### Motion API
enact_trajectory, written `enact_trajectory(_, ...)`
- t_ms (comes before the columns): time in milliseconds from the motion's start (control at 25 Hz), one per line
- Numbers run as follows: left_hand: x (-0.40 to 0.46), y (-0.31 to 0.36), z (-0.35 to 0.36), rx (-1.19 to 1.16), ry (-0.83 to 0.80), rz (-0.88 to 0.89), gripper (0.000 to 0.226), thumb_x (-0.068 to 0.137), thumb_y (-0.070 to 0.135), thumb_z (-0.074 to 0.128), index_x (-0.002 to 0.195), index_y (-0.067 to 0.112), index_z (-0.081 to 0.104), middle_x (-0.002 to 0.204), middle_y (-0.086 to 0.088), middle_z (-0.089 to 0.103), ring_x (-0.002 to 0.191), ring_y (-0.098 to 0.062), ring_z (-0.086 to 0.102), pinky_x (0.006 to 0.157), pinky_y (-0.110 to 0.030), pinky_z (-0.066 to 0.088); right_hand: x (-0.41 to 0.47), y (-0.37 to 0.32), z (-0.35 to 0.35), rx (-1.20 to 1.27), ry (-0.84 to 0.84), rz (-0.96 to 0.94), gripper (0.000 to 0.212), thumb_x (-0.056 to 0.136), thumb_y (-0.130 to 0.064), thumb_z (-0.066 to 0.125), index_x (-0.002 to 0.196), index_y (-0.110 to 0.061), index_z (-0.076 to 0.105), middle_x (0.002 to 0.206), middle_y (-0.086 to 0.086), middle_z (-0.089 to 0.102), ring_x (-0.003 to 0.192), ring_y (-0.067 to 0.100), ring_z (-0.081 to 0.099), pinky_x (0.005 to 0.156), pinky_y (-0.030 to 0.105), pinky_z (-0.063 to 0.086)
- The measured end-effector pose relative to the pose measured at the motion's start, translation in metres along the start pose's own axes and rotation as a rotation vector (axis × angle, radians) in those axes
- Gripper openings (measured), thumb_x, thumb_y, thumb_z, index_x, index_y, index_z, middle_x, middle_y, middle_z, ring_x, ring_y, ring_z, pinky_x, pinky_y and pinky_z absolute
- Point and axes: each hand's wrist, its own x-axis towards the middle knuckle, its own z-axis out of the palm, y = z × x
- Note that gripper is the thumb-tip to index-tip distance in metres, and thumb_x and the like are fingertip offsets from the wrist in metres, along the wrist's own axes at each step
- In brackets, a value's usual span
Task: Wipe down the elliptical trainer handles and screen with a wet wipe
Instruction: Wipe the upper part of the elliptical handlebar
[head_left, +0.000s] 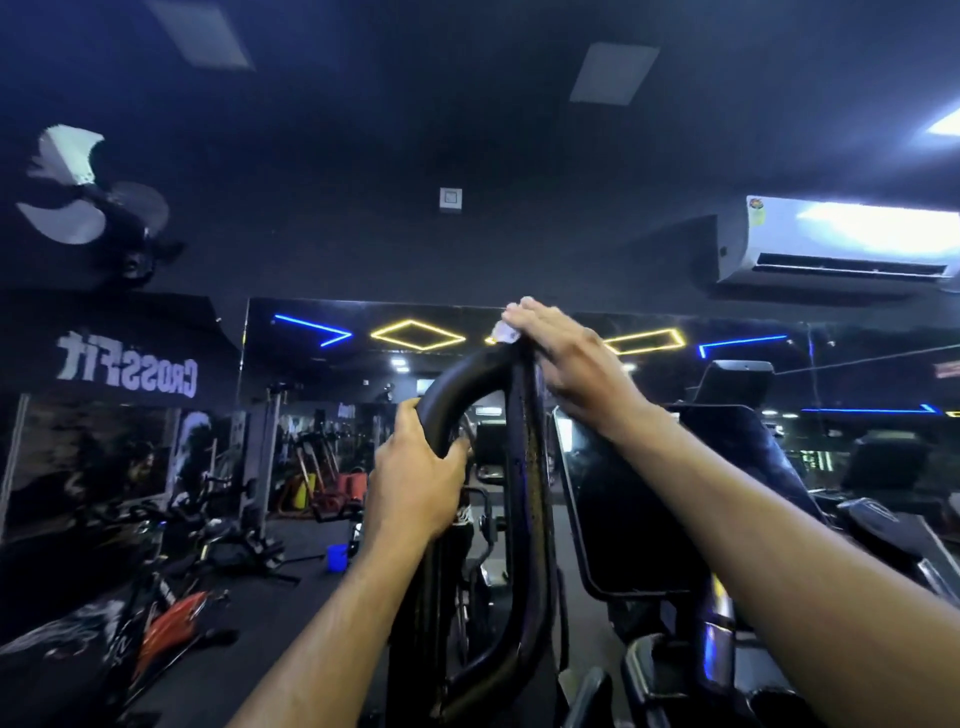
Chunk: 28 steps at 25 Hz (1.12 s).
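Observation:
A black looped elliptical handle (524, 499) rises in the middle of the view. My left hand (415, 478) grips its left curved bar, fingers wrapped round it. My right hand (566, 353) holds a crumpled white wet wipe (506, 331) against the top of the loop, fingers curled over it. Only a small corner of the wipe shows past my fingers. The dark console screen (623, 499) stands just right of the handle, below my right forearm.
A mirror wall ahead reflects gym machines and neon lights. Exercise bikes (171, 613) stand at lower left, with a small blue bucket (336, 557) on the floor. An air conditioner (841, 244) hangs at upper right, a wall fan (88, 197) at upper left.

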Motion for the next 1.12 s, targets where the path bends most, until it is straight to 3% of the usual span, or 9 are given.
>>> enact_trajectory(120,-0.001,-0.001,0.0,-0.005,-0.001,-0.001,0.042,0.096,0.032,0.07,0.13,0.03,0.045,0.094,-0.002,0.063,0.078,-0.024,0.069,0.072,-0.047,0.063,0.008,-0.018,0.024,-0.07,-0.013,-0.003,0.04,0.093,-0.008,0.043,0.124,0.002,0.066,0.125,0.02,0.068,0.123,0.038,0.06,0.114,0.045,0.034)
enact_trajectory(320,-0.003,0.0,0.001,-0.027,-0.006,-0.003,0.042,0.099,0.029,0.068,0.135,0.027,0.045,0.095,-0.002,0.063,0.071,-0.016,0.068,0.057,-0.031,0.056,-0.028,-0.005,-0.003,0.008,-0.085,-0.205,0.059,0.089,0.009,0.062,0.145,-0.005,0.052,0.151,0.013,0.051,0.143,0.023,0.044,0.123,0.035,0.03)
enact_trajectory(480,-0.002,-0.002,0.002,-0.035,-0.003,0.001,0.042,0.098,0.031,0.069,0.133,0.029,0.046,0.094,-0.001,0.063,0.073,-0.017,0.068,0.062,-0.036,0.059,-0.005,0.004,0.0,-0.012,-0.011,-0.066,0.046,0.097,0.001,0.056,0.142,-0.006,0.056,0.148,0.011,0.055,0.143,0.025,0.045,0.122,0.037,0.029)
enact_trajectory(640,-0.002,-0.002,0.001,-0.039,0.012,0.006,0.044,0.096,0.031,0.072,0.133,0.028,0.047,0.097,-0.003,0.065,0.076,-0.019,0.067,0.067,-0.038,0.059,0.0,-0.035,0.035,-0.074,0.056,-0.001,0.046,0.083,0.013,0.052,0.126,0.001,0.064,0.125,0.018,0.067,0.124,0.025,0.056,0.113,0.05,0.04)
enact_trajectory(800,-0.003,-0.001,0.0,-0.041,0.004,0.018,0.046,0.097,0.026,0.071,0.135,0.028,0.045,0.095,-0.001,0.063,0.077,-0.02,0.068,0.069,-0.042,0.06,-0.031,-0.045,0.016,0.028,-0.048,-0.124,0.062,0.083,0.018,0.055,0.142,-0.001,0.055,0.148,0.015,0.054,0.142,0.022,0.046,0.121,0.023,0.022)
enact_trajectory(880,-0.002,-0.003,0.0,-0.045,-0.009,0.022,0.047,0.097,0.026,0.07,0.136,0.029,0.044,0.095,0.0,0.062,0.078,-0.021,0.069,0.073,-0.047,0.063,-0.03,-0.033,0.004,0.041,-0.019,-0.118,0.054,0.09,0.012,0.057,0.142,-0.004,0.055,0.146,0.013,0.056,0.14,0.021,0.048,0.119,0.02,0.025)
enact_trajectory(920,-0.002,-0.003,0.0,-0.045,-0.013,0.019,0.047,0.097,0.027,0.07,0.136,0.03,0.043,0.096,0.001,0.062,0.077,-0.021,0.069,0.073,-0.048,0.063,-0.022,-0.024,0.004,0.032,0.031,-0.073,0.045,0.095,0.007,0.056,0.139,-0.003,0.057,0.143,0.014,0.059,0.138,0.024,0.05,0.12,0.021,0.027)
enact_trajectory(1000,-0.001,-0.002,0.001,-0.046,-0.017,0.017,0.047,0.097,0.028,0.07,0.136,0.031,0.042,0.096,0.001,0.061,0.076,-0.019,0.069,0.073,-0.047,0.063,-0.002,-0.016,0.013,-0.043,0.102,0.046,0.032,0.098,0.002,0.049,0.127,0.0,0.064,0.127,0.02,0.067,0.127,0.035,0.058,0.118,0.04,0.033)
enact_trajectory(1120,-0.002,-0.003,0.0,-0.052,-0.003,0.024,0.047,0.097,0.028,0.071,0.135,0.03,0.044,0.095,0.002,0.06,0.079,-0.02,0.067,0.074,-0.046,0.062,0.008,-0.041,0.039,-0.092,0.078,0.105,0.035,0.09,0.0,0.041,0.115,-0.002,0.066,0.107,0.017,0.069,0.107,0.035,0.064,0.118,0.054,0.03)
